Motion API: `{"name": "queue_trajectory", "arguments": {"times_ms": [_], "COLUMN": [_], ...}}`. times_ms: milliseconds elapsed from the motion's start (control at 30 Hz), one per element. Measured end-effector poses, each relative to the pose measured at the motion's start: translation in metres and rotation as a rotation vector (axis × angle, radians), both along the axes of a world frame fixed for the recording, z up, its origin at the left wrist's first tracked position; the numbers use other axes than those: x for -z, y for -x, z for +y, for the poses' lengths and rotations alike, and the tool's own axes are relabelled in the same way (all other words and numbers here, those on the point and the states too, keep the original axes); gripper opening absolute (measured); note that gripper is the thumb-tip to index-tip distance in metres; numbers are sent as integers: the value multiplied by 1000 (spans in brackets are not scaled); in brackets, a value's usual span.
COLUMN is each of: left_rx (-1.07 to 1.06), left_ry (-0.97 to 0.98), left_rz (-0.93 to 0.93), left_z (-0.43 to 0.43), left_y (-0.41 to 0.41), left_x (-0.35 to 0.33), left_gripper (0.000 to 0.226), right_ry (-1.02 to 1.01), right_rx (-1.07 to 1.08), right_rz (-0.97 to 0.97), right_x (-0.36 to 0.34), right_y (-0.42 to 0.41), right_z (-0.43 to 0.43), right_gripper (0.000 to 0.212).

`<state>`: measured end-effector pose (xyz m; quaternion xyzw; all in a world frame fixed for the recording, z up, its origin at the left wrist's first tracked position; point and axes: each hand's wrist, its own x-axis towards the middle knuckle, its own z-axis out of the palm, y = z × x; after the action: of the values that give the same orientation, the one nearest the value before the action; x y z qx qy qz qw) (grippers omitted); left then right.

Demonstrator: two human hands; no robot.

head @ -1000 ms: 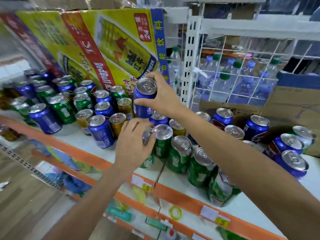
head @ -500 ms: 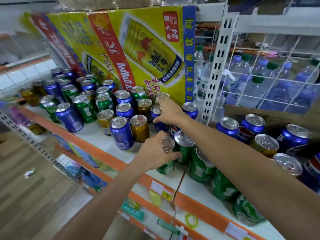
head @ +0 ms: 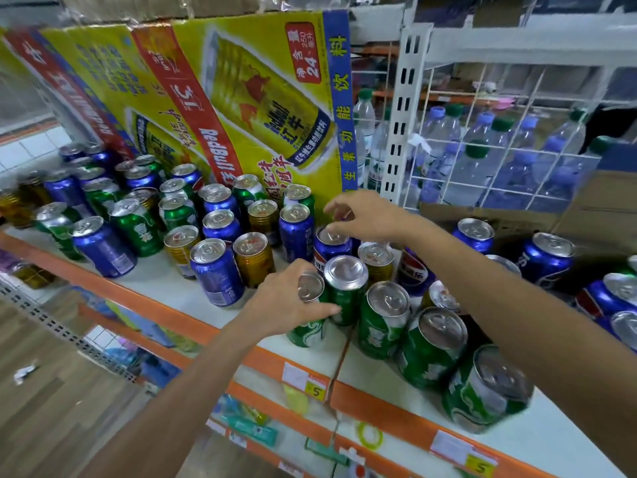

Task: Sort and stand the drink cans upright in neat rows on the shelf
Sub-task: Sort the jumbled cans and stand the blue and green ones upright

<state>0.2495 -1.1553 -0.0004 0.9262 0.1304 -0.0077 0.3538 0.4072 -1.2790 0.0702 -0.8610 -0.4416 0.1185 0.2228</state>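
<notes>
**Shelf** (head: 162, 282) is carrying the drink cans beneath the yellow carton (head: 241, 98); upright rows (head: 220, 219) are standing along the carton's lower edge. Left grip (head: 286, 301) is wrapping its fingers round a green can (head: 307, 332) in front of the carton's right corner, the can tilting slightly. Right grip (head: 365, 215) is arching half open over a blue can (head: 331, 244) just below that corner; whether it is pinching the rim cannot be told. Judged best: seating the green can flat against the neighbouring green can (head: 344, 288) before letting go. Beyond the carton's right edge a wire panel (head: 517, 132) is fencing off water bottles (head: 482, 157); right of and below the carton, leaning green cans (head: 434, 343) are crowding the free space, risking a knock
</notes>
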Motion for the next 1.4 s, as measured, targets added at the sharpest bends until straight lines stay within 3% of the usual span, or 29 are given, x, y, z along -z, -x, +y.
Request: {"name": "queue_trajectory", "arguments": {"times_ms": [167,333,467,633,800,933,1100,1233,1300,1400], "left_rx": [144,190,97,47,33,92,213,359,465,588], "left_ry": [-57,-82,-108,-276,-359,-265,-84,-38,-105,-262], "left_rz": [136,214,190,235,70,-154,-425,-365,-281,-146], "left_z": [5,8,5,-11,-47,-85,-150,-200,-225,-257], "left_y": [-3,-5,-1,4,7,0,-21,-46,-56,-71], "left_x": [-12,-18,-12,-40,-95,-127,-145,-141,-134,-111], "left_gripper": [81,95,81,76,84,87,67,72,73,73], "right_ry": [186,459,447,230,-141,-431,-749,-843,-816,-740], "right_rx": [-28,-3,48,160,291,425,651,826,871,913], "right_rz": [-69,-86,-181,-87,13,-44,-106,-141,-141,-128], "right_x": [-4,15,28,16,-27,-48,-57,-52,-46,-27], "right_y": [33,68,81,84,84,83,81,78,78,77], "right_z": [-55,-76,-74,-89,-124,-169,-238,-294,-320,-351], "right_gripper": [36,92,93,74,65,62,68,73,75,62]}}
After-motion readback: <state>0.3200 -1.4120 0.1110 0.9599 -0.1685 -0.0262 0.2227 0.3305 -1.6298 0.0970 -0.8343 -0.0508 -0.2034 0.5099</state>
